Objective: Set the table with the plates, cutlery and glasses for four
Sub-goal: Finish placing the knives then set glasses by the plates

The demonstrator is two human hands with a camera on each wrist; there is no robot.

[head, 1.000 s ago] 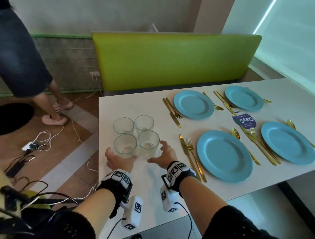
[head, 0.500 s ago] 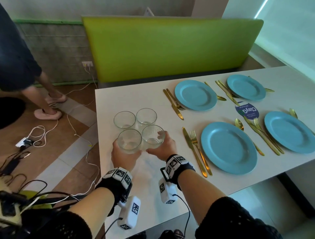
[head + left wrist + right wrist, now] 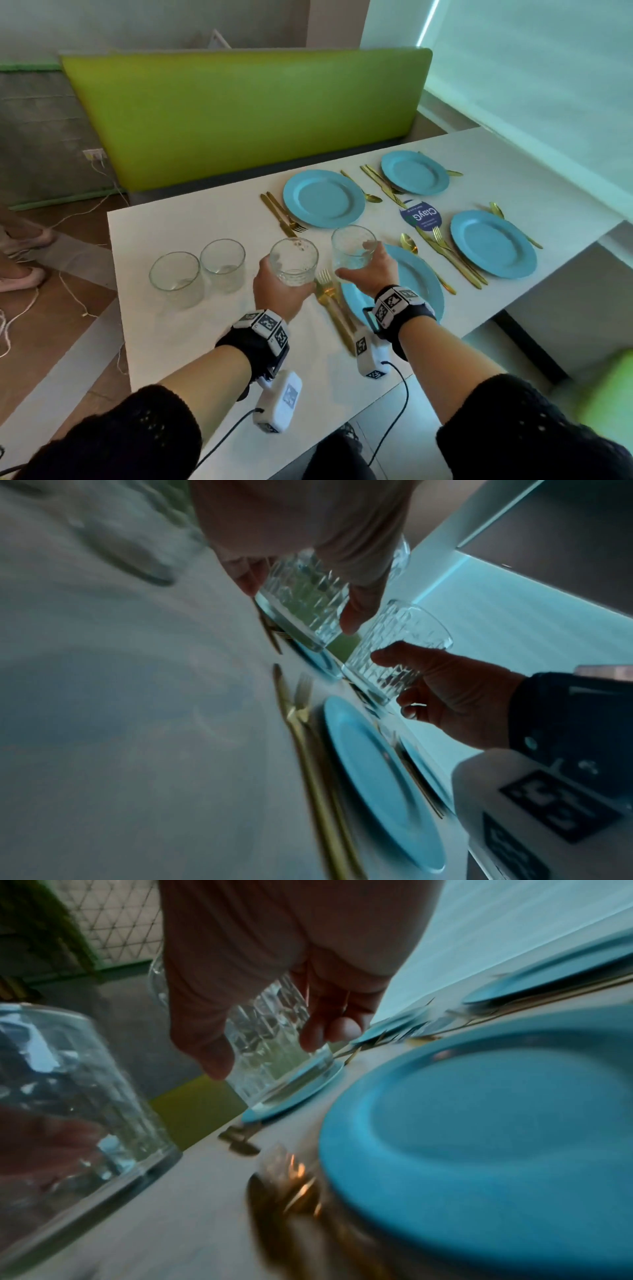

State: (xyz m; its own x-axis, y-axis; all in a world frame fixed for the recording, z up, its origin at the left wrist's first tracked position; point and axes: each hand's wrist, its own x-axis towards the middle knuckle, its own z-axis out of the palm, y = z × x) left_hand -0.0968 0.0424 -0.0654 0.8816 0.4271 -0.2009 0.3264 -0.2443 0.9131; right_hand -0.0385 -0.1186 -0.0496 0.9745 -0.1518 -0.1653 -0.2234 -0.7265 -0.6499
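Both hands are busy, each with a drinking glass lifted off the white worktop (image 3: pixel 212 346). The left hand (image 3: pixel 277 294) is wrapped around the lower part of one clear glass (image 3: pixel 293 262), a little left of the frame's centre, just above the tips of a gold fork and knife (image 3: pixel 329 298) that lie beside the nearest blue plate (image 3: pixel 421 284). The right hand (image 3: pixel 368 274) holds a second glass (image 3: pixel 354 246) from below and behind, thumb on the near side, fingers showing through the far wall; this glass hangs over the upper left edge of that same plate. In the left wrist view the patterned, cut-looking sides of both glasses are plain, with the fingers (image 3: pixel 356 615) of the left hand curled round the nearer one. The right wrist view is blurred but shows the thumb and fingertips pinching the lower half of its glass (image 3: pixel 270 1053).

Two more glasses stand on the worktop at centre left of the head view, close together: one nearer the worktop's edge (image 3: pixel 175 279) and one just to its right (image 3: pixel 222 269).

Three other blue plates lie further right and up: one in the middle (image 3: pixel 323 198), one at upper right (image 3: pixel 414 172), one at the right (image 3: pixel 493 243), each with gold cutlery alongside. A small dark blue card (image 3: pixel 420 217) sits among them. A lime green bench back (image 3: pixel 246 113) fills the top of the frame.
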